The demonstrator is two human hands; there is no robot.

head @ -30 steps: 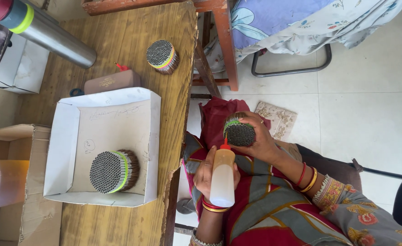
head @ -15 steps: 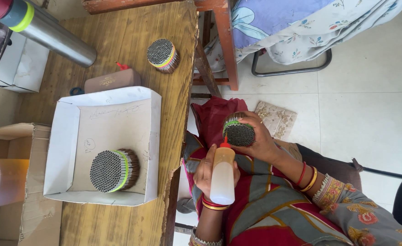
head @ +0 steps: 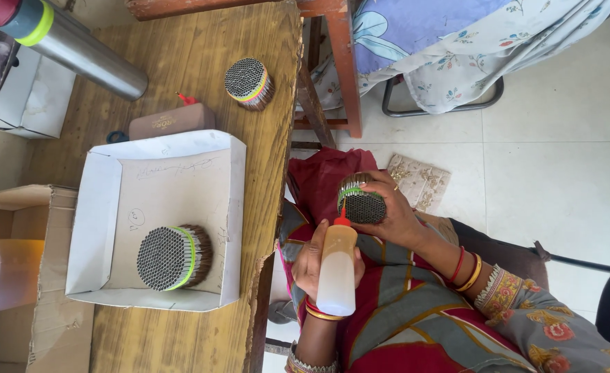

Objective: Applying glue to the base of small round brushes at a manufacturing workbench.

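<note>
The right hand [head: 395, 214] is wrapped tight around a round bundle of thin tubes [head: 361, 202]. At its 7 o'clock, the left hand [head: 312, 259] clasps a squeeze bottle [head: 337, 269], red nozzle touching the bundle's face. Both hang beyond the wooden table [head: 201, 62] edge, over the lap, open tiled floor [head: 560, 173] at 3 o'clock.

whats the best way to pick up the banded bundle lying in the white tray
The bundle lies on its side in the white tray, its honeycomb end facing the tray's left wall. Probably best to come from above and wrap the fingers around the round side, at or just behind the green band, where the tubes are bound tightest. Gripping the open end risks pushing tubes out.
</note>
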